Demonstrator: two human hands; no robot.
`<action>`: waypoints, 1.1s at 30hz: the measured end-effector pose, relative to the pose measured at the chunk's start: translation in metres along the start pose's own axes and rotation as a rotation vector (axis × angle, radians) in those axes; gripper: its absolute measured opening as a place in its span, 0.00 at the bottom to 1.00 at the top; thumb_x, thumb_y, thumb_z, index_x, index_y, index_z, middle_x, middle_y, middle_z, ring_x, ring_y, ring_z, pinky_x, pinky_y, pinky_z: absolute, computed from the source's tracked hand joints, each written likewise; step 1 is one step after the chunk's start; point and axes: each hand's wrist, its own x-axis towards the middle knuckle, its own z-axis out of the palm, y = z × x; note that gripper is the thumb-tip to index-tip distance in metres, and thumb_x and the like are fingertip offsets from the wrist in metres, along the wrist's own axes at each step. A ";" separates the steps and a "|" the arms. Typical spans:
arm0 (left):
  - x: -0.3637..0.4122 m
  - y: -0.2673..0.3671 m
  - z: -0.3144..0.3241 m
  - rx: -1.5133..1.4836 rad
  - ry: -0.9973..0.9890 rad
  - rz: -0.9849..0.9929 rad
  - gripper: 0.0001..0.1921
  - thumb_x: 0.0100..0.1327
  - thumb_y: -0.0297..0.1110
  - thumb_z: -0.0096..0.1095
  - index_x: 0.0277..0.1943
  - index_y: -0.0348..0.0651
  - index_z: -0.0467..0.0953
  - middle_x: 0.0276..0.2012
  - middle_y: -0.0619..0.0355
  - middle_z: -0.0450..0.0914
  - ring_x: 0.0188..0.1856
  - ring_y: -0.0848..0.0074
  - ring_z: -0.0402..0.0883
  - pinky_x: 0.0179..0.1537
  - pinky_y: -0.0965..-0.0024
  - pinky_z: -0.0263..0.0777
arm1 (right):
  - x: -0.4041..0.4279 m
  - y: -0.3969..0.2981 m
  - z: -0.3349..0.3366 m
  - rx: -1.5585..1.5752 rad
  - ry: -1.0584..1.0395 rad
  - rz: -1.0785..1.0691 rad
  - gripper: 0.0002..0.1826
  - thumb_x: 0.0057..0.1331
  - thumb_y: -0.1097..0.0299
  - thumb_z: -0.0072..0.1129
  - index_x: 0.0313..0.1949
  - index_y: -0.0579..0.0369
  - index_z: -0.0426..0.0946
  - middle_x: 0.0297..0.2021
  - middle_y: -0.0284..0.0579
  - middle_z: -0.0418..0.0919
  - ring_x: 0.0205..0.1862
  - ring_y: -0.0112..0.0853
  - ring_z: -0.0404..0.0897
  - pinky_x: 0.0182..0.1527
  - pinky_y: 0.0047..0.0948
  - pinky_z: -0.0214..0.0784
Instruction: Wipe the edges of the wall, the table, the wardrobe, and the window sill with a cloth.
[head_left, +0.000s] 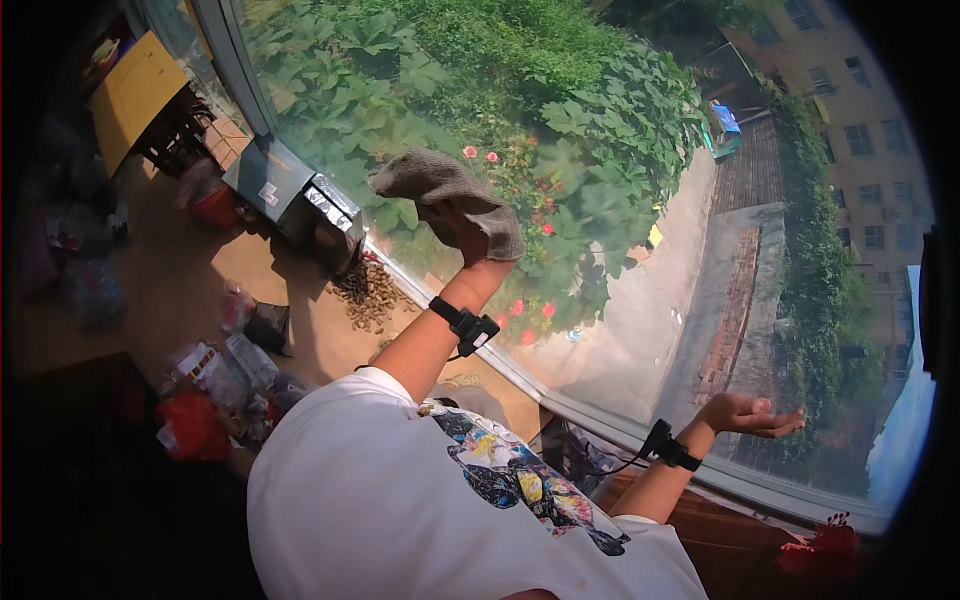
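A grey cloth (442, 180) hangs over the fingers and back of my left hand (471, 238), which is raised in front of a large window pane (600, 345). The cloth hides most of that hand; whether it touches the glass I cannot tell. Lower down at the right, my right hand (750, 417) is held out before the same window, fingers extended and nothing in it. Each wrist wears a black strapped device, one on the left wrist (469, 328) and one on the right wrist (670, 448).
The window's metal frame (517, 375) runs diagonally below my arms. Peanut-like pods (375, 296) lie on the tan floor beside a box (330, 214). Plastic bags (217, 375), a red bucket (214, 204) and a yellow board (139, 97) stand left. A red flower ornament (825, 544) is lower right.
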 end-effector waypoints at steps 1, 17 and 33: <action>-0.038 0.033 -0.001 0.034 -0.164 0.077 0.20 0.65 0.47 0.49 0.52 0.43 0.69 0.52 0.51 0.70 0.55 0.60 0.67 0.59 0.56 0.56 | -0.001 0.001 -0.001 0.021 0.009 0.016 0.26 0.72 0.64 0.28 0.64 0.69 0.54 0.64 0.61 0.53 0.67 0.52 0.53 0.67 0.52 0.46; 0.198 0.098 -0.202 -0.341 0.596 0.573 0.27 0.53 0.60 0.62 0.46 0.46 0.77 0.48 0.50 0.76 0.46 0.60 0.77 0.43 0.63 0.68 | 0.000 0.004 -0.008 0.029 -0.042 0.154 0.27 0.66 0.67 0.33 0.62 0.68 0.56 0.63 0.59 0.54 0.69 0.51 0.49 0.69 0.53 0.41; 0.054 0.141 -0.130 -0.215 0.018 0.723 0.17 0.65 0.42 0.50 0.49 0.39 0.75 0.46 0.48 0.77 0.51 0.56 0.74 0.58 0.51 0.60 | -0.006 0.014 -0.017 0.110 -0.098 0.146 0.30 0.59 0.72 0.40 0.63 0.65 0.59 0.67 0.59 0.48 0.71 0.51 0.43 0.70 0.53 0.37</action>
